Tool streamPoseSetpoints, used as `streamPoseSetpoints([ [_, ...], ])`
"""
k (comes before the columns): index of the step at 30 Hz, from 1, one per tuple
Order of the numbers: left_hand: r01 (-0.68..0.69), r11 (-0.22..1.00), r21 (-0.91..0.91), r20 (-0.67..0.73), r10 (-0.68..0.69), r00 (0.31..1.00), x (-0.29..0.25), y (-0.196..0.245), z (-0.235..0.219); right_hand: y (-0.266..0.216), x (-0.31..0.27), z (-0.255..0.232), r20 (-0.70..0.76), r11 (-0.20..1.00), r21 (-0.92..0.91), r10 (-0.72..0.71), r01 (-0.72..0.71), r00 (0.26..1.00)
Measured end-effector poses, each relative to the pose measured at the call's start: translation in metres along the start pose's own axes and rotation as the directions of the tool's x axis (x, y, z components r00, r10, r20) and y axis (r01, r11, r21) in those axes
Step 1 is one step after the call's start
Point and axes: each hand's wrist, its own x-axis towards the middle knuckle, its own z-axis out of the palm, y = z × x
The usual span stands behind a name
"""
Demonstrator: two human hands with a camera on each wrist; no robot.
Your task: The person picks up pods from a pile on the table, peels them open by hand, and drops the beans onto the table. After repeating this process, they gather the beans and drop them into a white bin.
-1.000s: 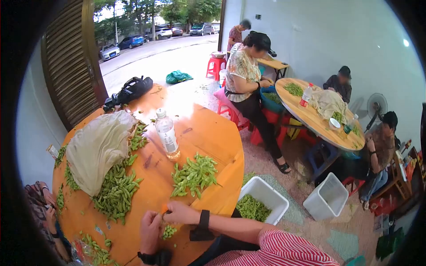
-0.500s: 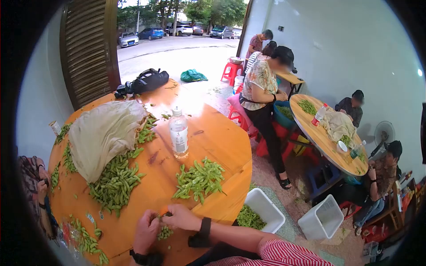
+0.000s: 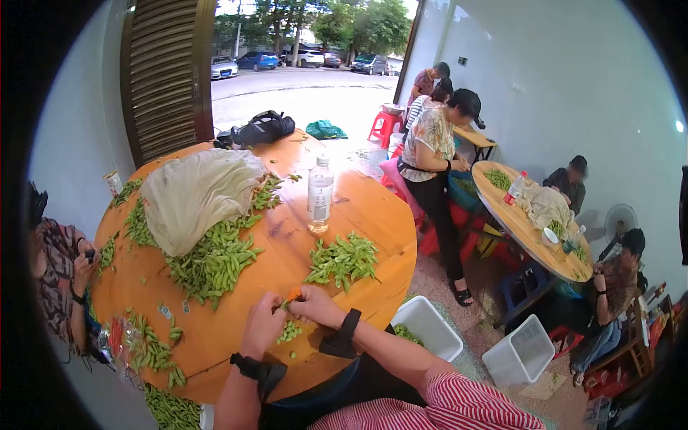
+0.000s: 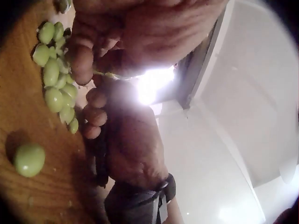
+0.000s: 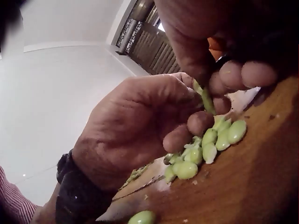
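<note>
Close together above the near edge of the wooden table (image 3: pixel 215 337), my left hand (image 3: pixel 264 326) and right hand (image 3: pixel 319 307) have their fingertips meeting around one green soybean pod (image 5: pixel 205 99). The left hand pinches it from one side, while the right fingers curl at its other side. Something orange (image 3: pixel 294 293) shows at the right hand's thumb, its shape partly hidden. Just below the hands lies a small heap of shelled green beans (image 3: pixel 289 332); one loose bean (image 4: pixel 29 160) sits apart. A loose pile of pods (image 3: pixel 344 259) is right beyond the right hand.
A large pod heap (image 3: pixel 215 269) lies under a pale cloth (image 3: pixel 197 197). A clear bottle (image 3: pixel 319 195) stands upright behind the smaller pile. White bins (image 3: pixel 437 333) stand on the floor at right. Another person (image 3: pixel 61 265) sits at left; others work around a second table (image 3: pixel 494 193).
The head view has shifted, so the table and hands appear moved right and more of the person at left shows. Both hands stay together at the pod over the shelled beans.
</note>
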Motion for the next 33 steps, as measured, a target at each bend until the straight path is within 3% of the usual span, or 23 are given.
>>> streamPoseSetpoints([
  [3, 0.032, 0.988, -0.151, 0.005, -0.031, 0.999, 0.005, -0.013, 0.004, 0.004, 0.003, -0.002, 0.018, 0.999, 0.026, -0.025, 0.025, 1.000],
  [6, 0.025, 0.986, -0.164, -0.005, -0.026, 1.000, 0.006, -0.014, 0.004, 0.008, 0.004, -0.005, 0.020, 0.997, 0.062, -0.053, 0.051, 0.998],
  [16, 0.034, 0.990, -0.139, -0.016, -0.037, 0.999, 0.006, -0.011, 0.004, 0.001, 0.001, -0.005, -0.036, 0.998, 0.069, 0.002, 0.000, 0.999],
  [21, -0.032, 0.996, -0.085, -0.062, 0.027, 0.998, 0.007, -0.019, 0.007, -0.001, 0.001, -0.004, -0.038, 1.000, 0.023, -0.005, 0.006, 0.999],
  [28, 0.019, 0.989, -0.148, -0.058, -0.028, 0.998, 0.009, -0.017, 0.006, -0.002, 0.003, -0.007, -0.033, 0.999, 0.012, 0.037, -0.036, 0.999],
  [33, -0.027, 0.999, -0.035, -0.079, 0.024, 0.997, 0.011, -0.017, 0.002, -0.002, 0.002, -0.007, -0.029, 1.000, -0.007, 0.009, -0.010, 1.000],
])
